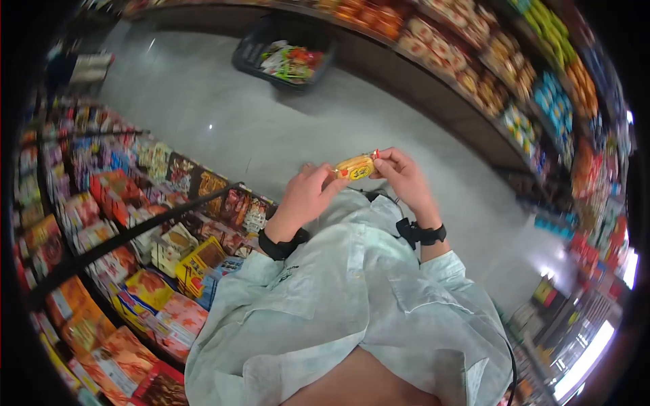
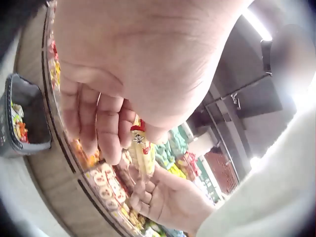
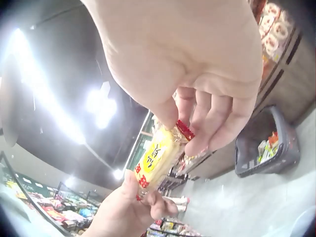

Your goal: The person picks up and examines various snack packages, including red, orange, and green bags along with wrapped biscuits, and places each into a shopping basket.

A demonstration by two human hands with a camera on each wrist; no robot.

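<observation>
Between the two hands, in front of the body, is a small wrapped snack (image 1: 355,167) in a clear and yellow packet with red crimped ends. Thumb and fingers of the left hand (image 1: 304,197) pinch one end of it. At the other end, the right hand (image 1: 405,181) pinches the red crimp, seen closely in the right wrist view, where the packet (image 3: 159,156) shows dark and red lettering. In the left wrist view the left hand (image 2: 133,64) covers part of the snack, and the right hand (image 2: 170,201) is beyond it.
A dark shopping basket (image 1: 252,57) with several colourful packets stands on the grey floor (image 1: 223,115) ahead. To the left, a display of boxed and bagged snacks (image 1: 179,318) has a black rail (image 1: 139,233) across it. Shelves of packaged goods (image 1: 440,51) curve along the right.
</observation>
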